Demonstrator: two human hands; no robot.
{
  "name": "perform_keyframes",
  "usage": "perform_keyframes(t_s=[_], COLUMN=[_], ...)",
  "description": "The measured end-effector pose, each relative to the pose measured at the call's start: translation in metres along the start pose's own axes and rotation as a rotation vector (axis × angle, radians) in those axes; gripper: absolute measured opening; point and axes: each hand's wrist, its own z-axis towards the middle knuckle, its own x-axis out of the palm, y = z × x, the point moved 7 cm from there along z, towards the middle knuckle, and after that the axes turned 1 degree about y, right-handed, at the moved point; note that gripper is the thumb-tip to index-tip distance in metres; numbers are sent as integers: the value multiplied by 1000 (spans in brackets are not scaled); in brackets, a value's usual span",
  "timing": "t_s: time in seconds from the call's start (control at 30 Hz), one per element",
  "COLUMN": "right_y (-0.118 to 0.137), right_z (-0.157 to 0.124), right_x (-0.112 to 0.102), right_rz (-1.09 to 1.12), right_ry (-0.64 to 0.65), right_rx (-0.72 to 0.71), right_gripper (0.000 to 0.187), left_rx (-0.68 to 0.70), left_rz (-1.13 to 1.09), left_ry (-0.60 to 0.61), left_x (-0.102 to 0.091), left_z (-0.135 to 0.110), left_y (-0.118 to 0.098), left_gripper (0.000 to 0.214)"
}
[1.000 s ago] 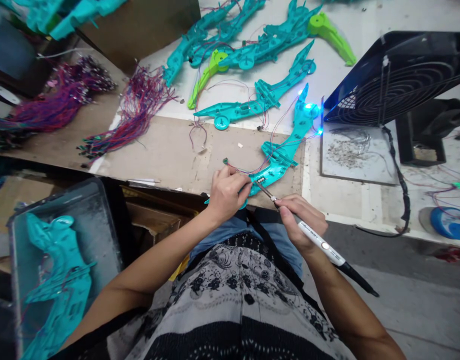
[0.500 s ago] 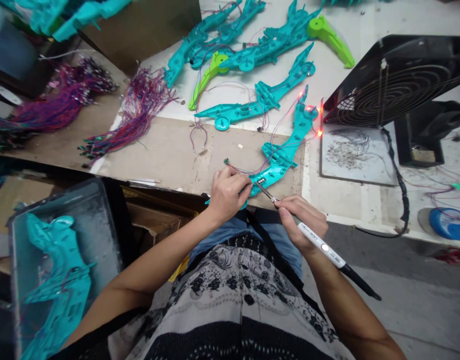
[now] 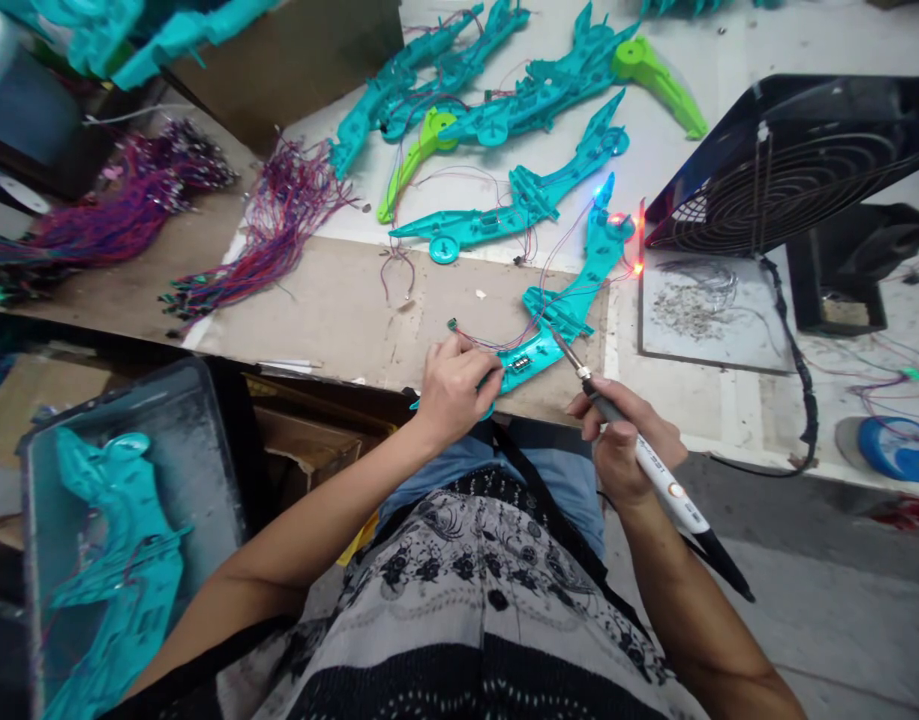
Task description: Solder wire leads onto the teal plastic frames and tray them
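Observation:
A teal plastic toy shell with thin red and blue wires lies at the near edge of the workbench, small lights glowing at its far end. My left hand is closed, pinching the shell's near end by its small circuit board. My right hand is wrapped round a white and black soldering iron, held like a pen. Its metal tip points up and left, lifted a little off the shell's middle.
Several more teal and green shells lie further back on the bench. Bundles of red and purple wires sit at the left. A black fan stands at the right. A grey bin with teal shells is at my lower left.
My right hand has drawn the soldering iron back to the right, lifting its tip off the circuit board. The shell's lights changed colour from blue to red, now mixed. My left hand stayed put.

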Motion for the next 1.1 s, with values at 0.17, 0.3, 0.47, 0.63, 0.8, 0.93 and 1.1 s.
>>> perform_keyframes(t_s=[0.17,0.3,0.47,0.63,0.8,0.93,1.1], right_y=[0,-1,-3,1,-1,-6,-2], right_z=[7,10,10,18,25,31,46], right_x=[6,6,5,7,11,25,50], right_rz=[128,85,51,62,127,38,-209], right_ry=[-48,-46,-31,-61,-69,27,84], right_rx=[-21,-16,9,-54,-112,-99,-146], right_gripper=[39,40,42,40,34,29,12], left_rx=[-6,-27,-31,-51,-220,-248,-277], left_rz=[2,4,-4,-107,-8,35,-220], left_ry=[-5,20,31,-65,-73,163,128], left_x=[-1,0,2,-18,-33,-8,-9], left_z=[0,1,0,2,20,34,33], left_y=[-1,1,-2,9,68,92,83], left_gripper=[15,16,16,16,27,17,10])
